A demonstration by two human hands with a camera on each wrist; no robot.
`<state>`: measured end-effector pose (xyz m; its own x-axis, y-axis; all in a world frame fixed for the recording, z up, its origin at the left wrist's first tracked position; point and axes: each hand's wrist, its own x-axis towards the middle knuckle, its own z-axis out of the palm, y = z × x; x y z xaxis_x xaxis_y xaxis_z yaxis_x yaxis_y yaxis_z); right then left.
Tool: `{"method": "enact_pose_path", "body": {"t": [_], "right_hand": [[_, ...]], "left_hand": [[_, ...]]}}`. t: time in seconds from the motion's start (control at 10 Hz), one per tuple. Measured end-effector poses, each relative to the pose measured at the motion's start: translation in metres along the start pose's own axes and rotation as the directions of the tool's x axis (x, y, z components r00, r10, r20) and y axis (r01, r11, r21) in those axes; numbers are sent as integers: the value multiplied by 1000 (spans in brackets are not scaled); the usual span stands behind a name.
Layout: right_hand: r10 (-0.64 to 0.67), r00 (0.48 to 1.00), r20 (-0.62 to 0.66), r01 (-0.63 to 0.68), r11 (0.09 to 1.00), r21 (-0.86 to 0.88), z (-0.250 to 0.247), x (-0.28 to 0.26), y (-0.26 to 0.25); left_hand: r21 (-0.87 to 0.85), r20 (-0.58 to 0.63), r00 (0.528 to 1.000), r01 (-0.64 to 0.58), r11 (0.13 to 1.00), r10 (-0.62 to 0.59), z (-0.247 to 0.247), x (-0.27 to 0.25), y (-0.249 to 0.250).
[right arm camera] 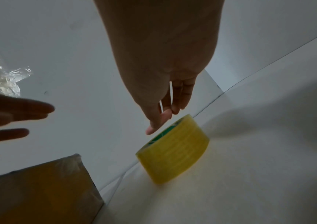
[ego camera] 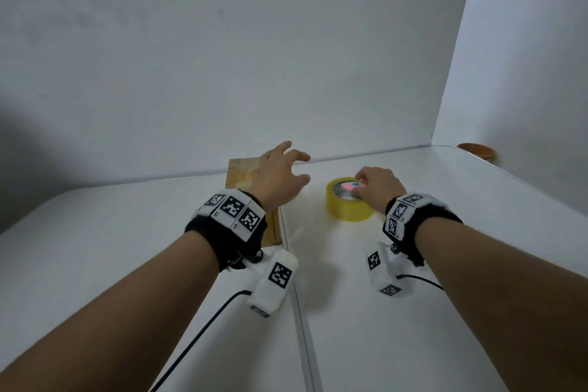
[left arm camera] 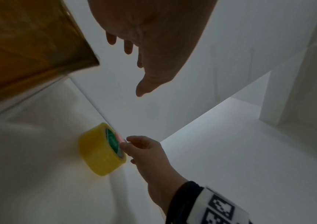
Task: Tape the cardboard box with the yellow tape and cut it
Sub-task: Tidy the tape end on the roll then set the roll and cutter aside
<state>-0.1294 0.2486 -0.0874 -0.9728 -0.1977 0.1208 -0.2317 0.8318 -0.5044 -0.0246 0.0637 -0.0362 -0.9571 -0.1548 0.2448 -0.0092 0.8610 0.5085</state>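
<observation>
A cardboard box (ego camera: 241, 173) with tape over its top stands at the back of the white table, partly hidden by my left wrist. My left hand (ego camera: 296, 165) hovers above the box's right edge with its fingers spread and holds nothing. A yellow tape roll (ego camera: 348, 210) lies flat to the right of the box. My right hand (ego camera: 361, 183) reaches over the roll's hole and pinches a small pink tool (ego camera: 350, 185) there. The left wrist view shows the roll (left arm camera: 96, 153), the pink tool (left arm camera: 120, 138) and the box (left arm camera: 29, 45). The right wrist view shows the roll (right arm camera: 175, 153) and the box (right arm camera: 42, 194).
White walls close the table (ego camera: 445, 264) at the back and right. A seam (ego camera: 299, 296) runs down the tabletop between my arms. A brown bowl (ego camera: 477, 151) sits at the far right corner. Crumpled clear tape (right arm camera: 2, 75) sticks to the back wall.
</observation>
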Motion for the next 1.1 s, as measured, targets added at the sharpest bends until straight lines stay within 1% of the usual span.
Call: {"method": "enact_pose_path", "body": {"t": [0.1, 0.2, 0.4, 0.6, 0.7, 0.9, 1.0, 1.1], "right_hand": [[-34, 999, -12, 32, 992, -119, 7, 11, 4], [-56, 998, -35, 46, 970, -238, 18, 20, 8], [-74, 997, -23, 60, 924, -378, 31, 34, 9], [-121, 991, 59, 134, 861, -491, 29, 33, -4], [-91, 992, 84, 121, 858, -498, 26, 32, -6], [-41, 993, 109, 85, 892, -444, 26, 27, -9], [-75, 994, 86, 102, 917, -386, 21, 20, -12], [-149, 989, -1, 142, 951, -275, 14, 17, -29]], "left_hand": [[-42, 66, 998, 8, 999, -5, 6, 12, 8], [-52, 88, 996, 24, 998, -20, 9, 21, 10], [-103, 110, 993, 46, 994, -35, 11, 29, 9], [-158, 113, 990, 97, 983, -80, 15, 31, 1], [-160, 114, 990, 102, 982, -84, 16, 29, -2], [-193, 114, 992, 76, 978, -55, 14, 28, 1], [-203, 115, 992, 68, 977, -45, 13, 23, 0], [-223, 91, 994, 78, 972, -59, 9, 23, 0]]}}
